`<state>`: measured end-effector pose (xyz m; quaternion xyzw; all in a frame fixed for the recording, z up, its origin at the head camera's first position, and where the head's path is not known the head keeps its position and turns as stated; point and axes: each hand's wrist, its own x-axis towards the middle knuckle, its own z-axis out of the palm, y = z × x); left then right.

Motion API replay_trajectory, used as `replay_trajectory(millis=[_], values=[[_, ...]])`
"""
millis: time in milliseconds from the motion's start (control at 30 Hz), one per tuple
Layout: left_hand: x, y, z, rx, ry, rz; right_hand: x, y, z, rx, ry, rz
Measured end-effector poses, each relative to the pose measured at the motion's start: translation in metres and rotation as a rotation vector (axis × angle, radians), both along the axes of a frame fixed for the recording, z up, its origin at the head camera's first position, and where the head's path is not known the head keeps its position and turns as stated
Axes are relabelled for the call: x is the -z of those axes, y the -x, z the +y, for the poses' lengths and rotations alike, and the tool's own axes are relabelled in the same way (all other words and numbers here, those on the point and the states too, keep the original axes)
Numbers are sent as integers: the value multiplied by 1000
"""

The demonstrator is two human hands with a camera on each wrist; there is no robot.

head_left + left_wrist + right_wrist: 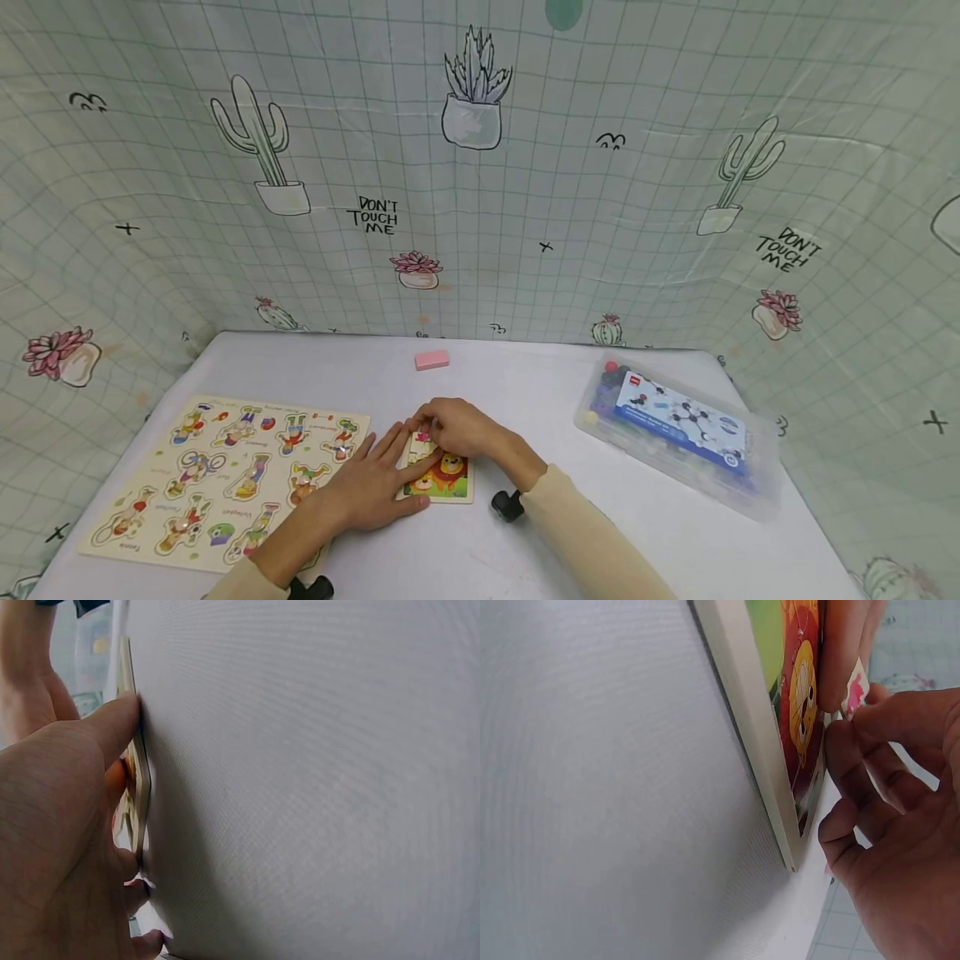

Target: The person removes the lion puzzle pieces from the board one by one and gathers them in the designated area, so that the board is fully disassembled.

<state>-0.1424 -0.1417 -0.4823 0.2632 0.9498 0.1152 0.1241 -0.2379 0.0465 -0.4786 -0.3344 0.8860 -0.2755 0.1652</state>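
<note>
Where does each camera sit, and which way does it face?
Head: on the head, facing forward and down over the table; left hand, right hand, sleeves show.
Left wrist: on that wrist, facing along the table; left hand, part of right arm.
Right wrist: on that wrist, facing the lion board; right hand, left fingers.
Head and right wrist share the lion board.

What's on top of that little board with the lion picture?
The left hand rests a finger across the board; the right hand bends over its upper part. A lion shows at the lower right; any picture directly beneath the hands is covered.
</note>
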Motion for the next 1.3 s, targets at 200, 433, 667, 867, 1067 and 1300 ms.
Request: replay_trajectory(millis=[200, 433, 667, 867, 1067, 1300], values=[[-1, 0, 0, 5, -1, 2, 0, 0, 1, -4, 10, -18], [4, 1, -1, 7, 10, -9, 2, 2, 3, -22, 62, -45], [8, 1, -2, 23, -17, 17, 2, 4, 5, -36, 84, -67], [1, -1, 0, 14, -5, -7, 1, 2, 7, -32, 94, -79], [0, -1, 2, 1, 9, -19, -3, 1, 10, -17, 122, -93], [2, -2, 1, 3, 3, -2, -14, 0, 22, 6, 142, -102]])
